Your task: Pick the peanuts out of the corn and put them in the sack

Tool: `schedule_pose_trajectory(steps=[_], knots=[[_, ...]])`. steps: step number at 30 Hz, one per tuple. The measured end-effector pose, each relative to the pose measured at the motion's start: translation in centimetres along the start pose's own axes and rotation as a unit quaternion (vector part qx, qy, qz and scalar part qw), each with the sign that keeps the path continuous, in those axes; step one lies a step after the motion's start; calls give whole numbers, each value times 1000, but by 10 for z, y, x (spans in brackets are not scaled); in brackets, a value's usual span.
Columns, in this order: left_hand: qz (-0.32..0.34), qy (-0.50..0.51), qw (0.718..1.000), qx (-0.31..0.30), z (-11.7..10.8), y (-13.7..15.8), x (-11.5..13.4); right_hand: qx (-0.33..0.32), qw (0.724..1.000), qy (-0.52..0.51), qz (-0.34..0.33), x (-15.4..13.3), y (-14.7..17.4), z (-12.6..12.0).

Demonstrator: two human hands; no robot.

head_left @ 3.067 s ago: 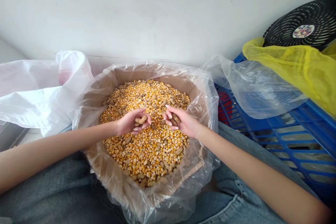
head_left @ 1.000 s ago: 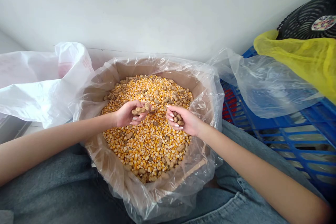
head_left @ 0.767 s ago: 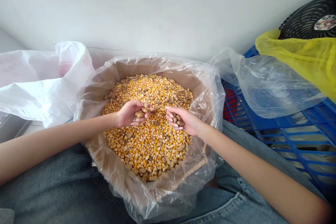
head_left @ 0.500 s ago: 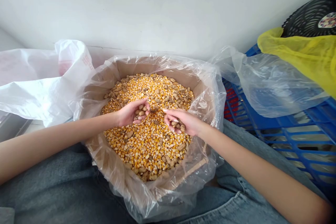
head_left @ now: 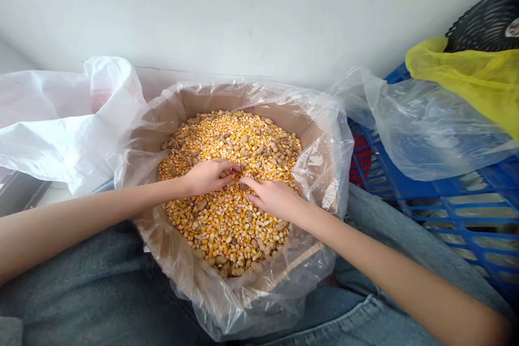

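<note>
My left hand (head_left: 211,177) is palm down over yellow corn kernels (head_left: 231,227), its fingers curled and the tips close to the heap. Just right of it, my right hand (head_left: 275,199) is also turned down, thumb stretched toward the left fingertips. Both palms are hidden now; half a second earlier each cupped several unshelled peanuts, and no dropped ones show beneath. More peanuts (head_left: 201,204) lie scattered through the corn, thickest at the back right and near edge. A cardboard box (head_left: 203,100) lined with a clear plastic bag (head_left: 324,119) contains the mix.
The box sits between my jeans-covered legs (head_left: 101,281), against a white wall (head_left: 243,16). At left lies a white plastic bag (head_left: 60,140). To the right are a blue plastic crate (head_left: 425,184), a clear bag (head_left: 430,130), yellow mesh (head_left: 466,73) and a black fan-like grille (head_left: 486,19).
Both hands have rolled from palms showing peanuts to palms down, lowering toward the corn. The right hand has shifted slightly left, closer to the left hand. The view has tilted slightly.
</note>
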State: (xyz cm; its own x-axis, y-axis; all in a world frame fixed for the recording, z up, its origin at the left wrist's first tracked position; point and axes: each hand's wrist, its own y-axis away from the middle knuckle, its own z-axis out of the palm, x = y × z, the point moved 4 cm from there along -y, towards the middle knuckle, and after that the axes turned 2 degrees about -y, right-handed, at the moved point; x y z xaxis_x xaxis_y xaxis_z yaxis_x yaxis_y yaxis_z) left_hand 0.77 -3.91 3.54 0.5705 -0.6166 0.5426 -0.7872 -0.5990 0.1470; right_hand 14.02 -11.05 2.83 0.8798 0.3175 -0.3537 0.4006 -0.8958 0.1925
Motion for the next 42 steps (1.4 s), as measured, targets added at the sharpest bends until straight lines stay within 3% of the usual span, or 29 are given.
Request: schedule_pose_trajectory(steps=[4,9,12,14,16,17,19,22,24,25,27,31,42], knots=[[-17,-142,990,5,4,-3,0,-38,996,84,-10,-2,-2,5],[-6,-144,990,-6,8,-9,1,-73,992,100,-13,-3,-5,8],[-15,-50,999,3,6,-11,-2,-72,995,68,-8,-2,-5,9],[-54,75,996,-7,4,-10,-8,-57,998,10,11,0,-5,7],[-108,253,960,-48,3,-8,-14,-39,993,-99,45,3,-6,3],[-131,348,925,-72,3,-6,-15,-39,981,-176,64,4,-6,1],[-158,513,837,-102,0,-2,-14,-63,924,-364,103,8,-7,-2],[-164,648,736,-103,-9,0,-9,-89,755,-635,140,12,-8,-7],[-161,691,698,-98,-14,0,-7,-67,645,-746,153,17,-9,-11],[-160,706,684,-96,-16,0,-6,-55,604,-779,158,19,-9,-12],[-154,728,662,-93,-18,0,-5,-39,551,-816,169,22,-9,-13],[-139,746,645,-96,-20,1,-4,-43,511,-841,171,23,-10,-12],[-127,736,655,-114,-17,2,-6,-20,489,-854,180,24,-10,-14]])
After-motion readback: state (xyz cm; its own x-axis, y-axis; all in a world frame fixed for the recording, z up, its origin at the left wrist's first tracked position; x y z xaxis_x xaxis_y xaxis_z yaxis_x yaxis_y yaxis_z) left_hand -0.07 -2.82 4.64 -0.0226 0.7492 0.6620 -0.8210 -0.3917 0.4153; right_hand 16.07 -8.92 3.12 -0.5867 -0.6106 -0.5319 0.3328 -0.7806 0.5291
